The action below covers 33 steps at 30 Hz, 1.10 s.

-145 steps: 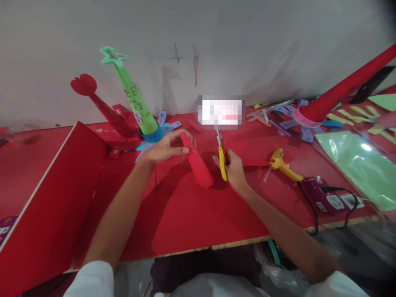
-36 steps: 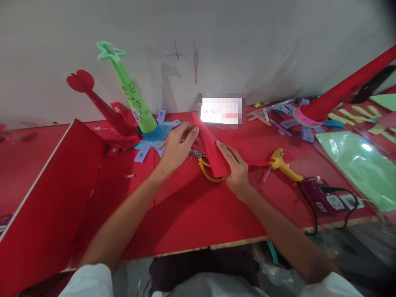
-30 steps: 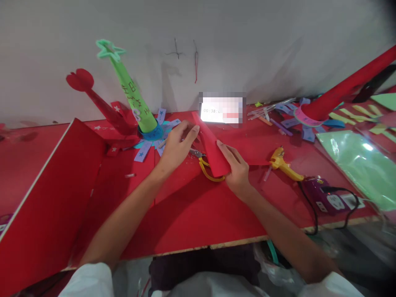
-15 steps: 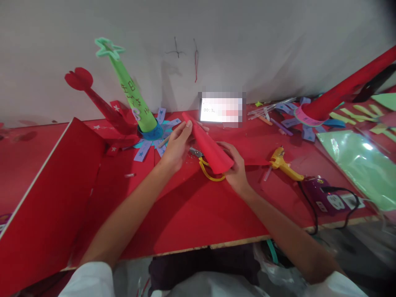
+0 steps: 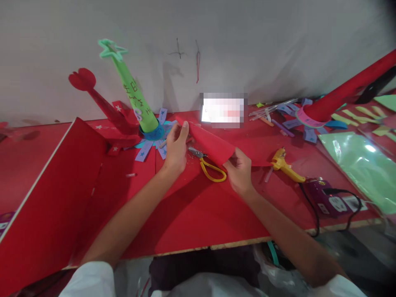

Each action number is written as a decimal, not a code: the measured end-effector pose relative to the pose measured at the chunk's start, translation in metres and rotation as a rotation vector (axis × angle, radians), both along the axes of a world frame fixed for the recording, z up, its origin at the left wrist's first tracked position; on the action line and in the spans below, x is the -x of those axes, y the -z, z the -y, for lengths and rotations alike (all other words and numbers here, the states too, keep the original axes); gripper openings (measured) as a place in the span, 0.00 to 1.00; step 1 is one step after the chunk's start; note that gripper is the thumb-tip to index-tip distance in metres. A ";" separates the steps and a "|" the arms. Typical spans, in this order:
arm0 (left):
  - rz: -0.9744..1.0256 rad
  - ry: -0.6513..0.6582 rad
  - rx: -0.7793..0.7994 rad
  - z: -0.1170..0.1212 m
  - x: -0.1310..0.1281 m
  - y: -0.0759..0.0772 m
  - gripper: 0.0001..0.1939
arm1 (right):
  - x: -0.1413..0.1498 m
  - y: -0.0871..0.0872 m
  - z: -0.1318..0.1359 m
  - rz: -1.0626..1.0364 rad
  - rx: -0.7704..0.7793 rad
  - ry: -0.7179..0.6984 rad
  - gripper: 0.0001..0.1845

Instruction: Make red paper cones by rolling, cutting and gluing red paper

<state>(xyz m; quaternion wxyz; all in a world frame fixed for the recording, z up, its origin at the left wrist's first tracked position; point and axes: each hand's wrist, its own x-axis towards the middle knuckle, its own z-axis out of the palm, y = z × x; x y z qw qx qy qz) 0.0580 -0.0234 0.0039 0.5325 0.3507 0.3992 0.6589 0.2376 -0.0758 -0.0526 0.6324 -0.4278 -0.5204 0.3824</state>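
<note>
A rolled sheet of red paper (image 5: 213,144), narrow on the left and wider on the right, spans my two hands above the table. My left hand (image 5: 177,146) pinches its narrow end. At the wide end, my right hand (image 5: 239,169) grips the edge with thumb and fingers. Just below the paper lies a pair of scissors (image 5: 213,171) with yellow handles, flat on the red table (image 5: 185,214). Beyond my left hand stands a green paper cone (image 5: 136,99) with a star on top and writing on its side, set in a blue ring.
A yellow glue gun (image 5: 286,165) lies to the right, beside a purple power box (image 5: 331,198) with a black cord. A red panel (image 5: 55,194) stands upright at left. A lit screen (image 5: 221,110) leans at the wall. A red paper tube (image 5: 346,86) rises at right.
The red paper cone has loosened and lies flatter between my hands. My right hand has moved slightly right with its edge, leaving more of the scissors' handles in sight.
</note>
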 end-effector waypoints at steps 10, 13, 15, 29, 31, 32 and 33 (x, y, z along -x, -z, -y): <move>0.029 0.020 -0.007 0.003 -0.001 -0.004 0.23 | 0.000 0.004 -0.005 -0.019 -0.034 -0.009 0.18; 0.024 0.018 -0.007 0.003 -0.001 -0.004 0.22 | 0.000 0.004 -0.005 -0.020 -0.032 -0.008 0.19; 0.018 0.019 -0.010 0.003 -0.001 -0.003 0.22 | 0.000 0.004 -0.005 -0.022 -0.014 -0.011 0.20; -0.013 0.051 -0.006 0.007 -0.004 -0.007 0.20 | 0.000 0.007 -0.004 -0.029 0.045 -0.007 0.23; -0.005 0.051 -0.002 0.006 -0.004 -0.006 0.20 | 0.000 0.008 -0.004 -0.027 0.036 -0.011 0.23; -0.003 0.051 -0.003 0.006 -0.003 -0.005 0.19 | 0.000 0.008 -0.004 -0.030 0.030 -0.014 0.23; -0.002 0.050 -0.006 0.006 -0.003 -0.004 0.19 | 0.000 0.008 -0.004 -0.036 0.023 -0.016 0.23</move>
